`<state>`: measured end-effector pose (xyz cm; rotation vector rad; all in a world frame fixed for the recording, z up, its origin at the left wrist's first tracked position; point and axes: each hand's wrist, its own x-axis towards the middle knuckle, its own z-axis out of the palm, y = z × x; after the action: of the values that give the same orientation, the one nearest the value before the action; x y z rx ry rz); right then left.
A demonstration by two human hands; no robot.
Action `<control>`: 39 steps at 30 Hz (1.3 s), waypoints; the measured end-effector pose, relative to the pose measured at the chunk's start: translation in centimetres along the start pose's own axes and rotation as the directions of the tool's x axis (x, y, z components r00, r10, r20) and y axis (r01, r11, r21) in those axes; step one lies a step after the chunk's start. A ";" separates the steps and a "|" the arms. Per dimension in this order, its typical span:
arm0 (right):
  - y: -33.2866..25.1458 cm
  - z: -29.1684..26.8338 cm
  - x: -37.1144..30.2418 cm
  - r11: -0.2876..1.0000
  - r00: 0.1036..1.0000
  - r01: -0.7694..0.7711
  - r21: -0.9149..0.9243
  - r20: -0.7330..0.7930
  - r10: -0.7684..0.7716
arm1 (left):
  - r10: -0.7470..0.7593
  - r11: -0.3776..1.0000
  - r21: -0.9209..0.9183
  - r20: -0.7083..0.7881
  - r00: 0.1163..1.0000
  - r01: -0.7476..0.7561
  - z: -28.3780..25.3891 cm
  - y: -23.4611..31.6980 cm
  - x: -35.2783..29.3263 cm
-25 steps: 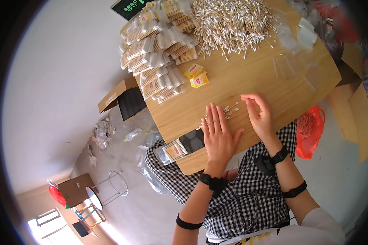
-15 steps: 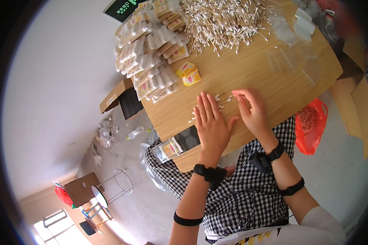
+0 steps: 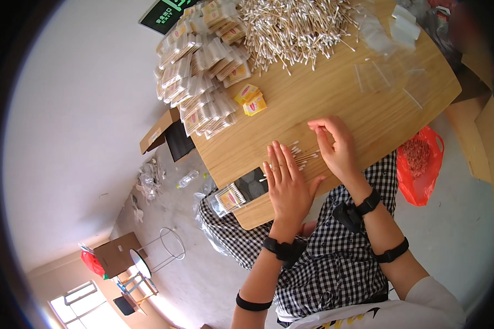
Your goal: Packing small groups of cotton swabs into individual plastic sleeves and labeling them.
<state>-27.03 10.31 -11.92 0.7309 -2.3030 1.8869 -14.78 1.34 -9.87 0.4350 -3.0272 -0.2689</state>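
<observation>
My left hand (image 3: 288, 189) lies flat with fingers stretched out, palm down over a small bunch of cotton swabs (image 3: 307, 159) on the table. The swabs stick out on its right side, and part of the bunch is hidden under it. To the right, just beyond their tips, my right hand (image 3: 339, 145) hovers with fingers loosely bent and the thumb apart; nothing shows in it. Beside my left hand, near the table's front edge, a clear pouch of swabs with a yellow card (image 3: 229, 198) rests by a dark flat pad (image 3: 251, 183).
A large heap of loose cotton swabs (image 3: 296, 30) covers the far side of the table (image 3: 307, 98). Filled packs (image 3: 197, 82) are stacked at its left, near yellow cards (image 3: 251, 100). Empty clear bags (image 3: 376, 77) lie at right. A red plastic bag (image 3: 420, 178) hangs below the right edge.
My left hand has moved nearer to me, toward the table's front edge, and the swabs under it have shifted the same way. My right hand has hardly moved.
</observation>
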 end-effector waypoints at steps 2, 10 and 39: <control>0.1 0.0 -0.2 1.000 1.000 -0.005 0.002 -0.001 0.005 | 0.015 0.999 0.029 0.036 0.999 -0.017 0.3 -0.6 0.6; -0.3 0.1 -0.1 1.000 1.000 -0.009 -0.002 0.021 0.009 | 0.021 0.998 0.062 -0.023 1.000 -0.019 0.8 -1.7 3.0; -1.4 -0.1 -0.5 0.994 0.997 0.021 -0.104 0.077 -0.013 | -0.366 0.696 -0.694 -0.125 0.922 0.183 -1.2 -3.5 -4.4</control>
<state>-26.03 10.37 -10.83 0.8205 -2.4119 1.7445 -9.49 -0.85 -9.57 0.7721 -2.3570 -1.1807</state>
